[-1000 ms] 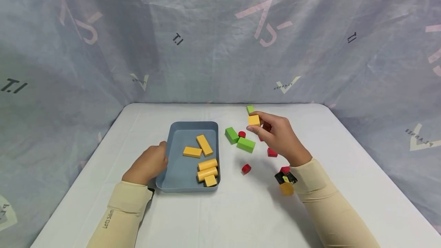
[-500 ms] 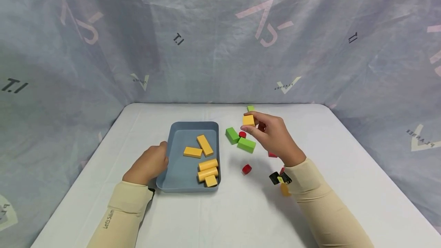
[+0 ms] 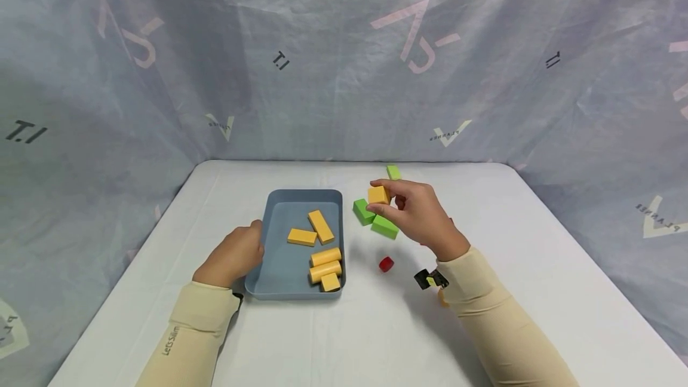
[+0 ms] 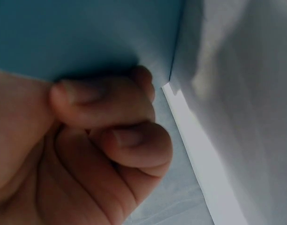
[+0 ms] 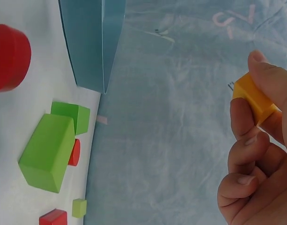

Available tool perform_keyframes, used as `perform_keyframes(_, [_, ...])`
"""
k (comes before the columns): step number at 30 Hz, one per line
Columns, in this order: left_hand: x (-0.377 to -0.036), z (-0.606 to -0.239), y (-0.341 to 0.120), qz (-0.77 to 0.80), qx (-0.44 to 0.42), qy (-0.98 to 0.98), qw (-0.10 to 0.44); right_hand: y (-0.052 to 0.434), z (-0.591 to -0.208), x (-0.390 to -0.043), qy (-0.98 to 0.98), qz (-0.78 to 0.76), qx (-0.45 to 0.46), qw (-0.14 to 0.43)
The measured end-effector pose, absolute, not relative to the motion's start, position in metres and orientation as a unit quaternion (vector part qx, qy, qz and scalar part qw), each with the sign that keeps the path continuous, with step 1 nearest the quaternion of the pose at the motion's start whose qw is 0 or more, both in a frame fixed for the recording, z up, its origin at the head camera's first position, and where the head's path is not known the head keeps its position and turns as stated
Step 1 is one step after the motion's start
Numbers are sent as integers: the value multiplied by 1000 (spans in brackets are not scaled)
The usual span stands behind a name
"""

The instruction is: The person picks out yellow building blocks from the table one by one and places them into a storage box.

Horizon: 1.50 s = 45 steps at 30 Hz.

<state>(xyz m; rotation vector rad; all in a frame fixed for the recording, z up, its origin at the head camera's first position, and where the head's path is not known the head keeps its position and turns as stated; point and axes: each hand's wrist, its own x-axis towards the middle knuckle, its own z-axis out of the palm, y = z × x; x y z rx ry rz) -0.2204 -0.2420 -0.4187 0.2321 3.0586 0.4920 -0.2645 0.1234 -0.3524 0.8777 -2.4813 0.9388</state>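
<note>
Head view: even, soft light from above, no glare; faint shadows on the table beside the tray and under the right hand. Straight edges bow slightly toward the frame corners. Left wrist view dim, left hand close and blurred. Right wrist view bright, fingers soft at right.

A staged recording booth rather than a lived-in room. A white-covered table is enclosed at the back and on both sides by a wrinkled grey-blue sheet backdrop printed with repeated pale logos and mirrored lettering. No furniture, walls or windows show beyond it. The only furnishings are sorting props: a blue-grey tray holding yellow blocks, with green blocks and a red block loose on the cloth.
</note>
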Motion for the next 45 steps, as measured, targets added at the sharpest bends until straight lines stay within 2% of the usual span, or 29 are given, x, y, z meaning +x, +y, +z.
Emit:
perform_keyframes(13, [-222,-424,-241,169,69,983,16,113,-355,-266,-872,316,328,182])
perform_keyframes(26, [-219,-426,-241,174,67,982,15,101,-358,-266,-864,343,331,161])
perform_keyframes(36, [-221,-427,-243,164,76,983,10,90,-360,-259,-861,360,339,122])
perform_keyframes(45, [-223,-422,-246,161,78,984,10,81,-363,-258,-867,345,338,118])
